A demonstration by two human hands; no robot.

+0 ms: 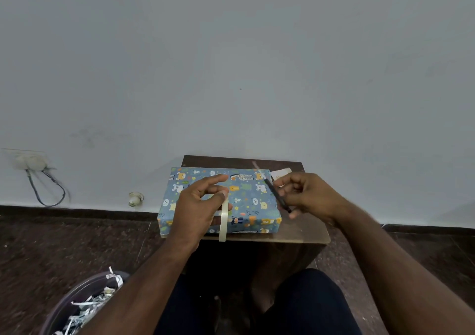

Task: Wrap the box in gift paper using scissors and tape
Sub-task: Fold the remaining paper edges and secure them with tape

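1. The box, covered in blue animal-print gift paper, lies flat on the small brown table, toward its left edge and overhanging it slightly.
2. The left hand hovers over the box, thumb and fingers pinching a strip of tape that hangs down past the table's near edge.
3. The right hand grips the scissors above the box's right end, blades pointing toward the table's far edge.
4. A white card lies at the far right corner.

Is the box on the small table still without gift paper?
No, the box on the table is already covered with blue animal-print paper, while the left hand holds the tape roll over it.
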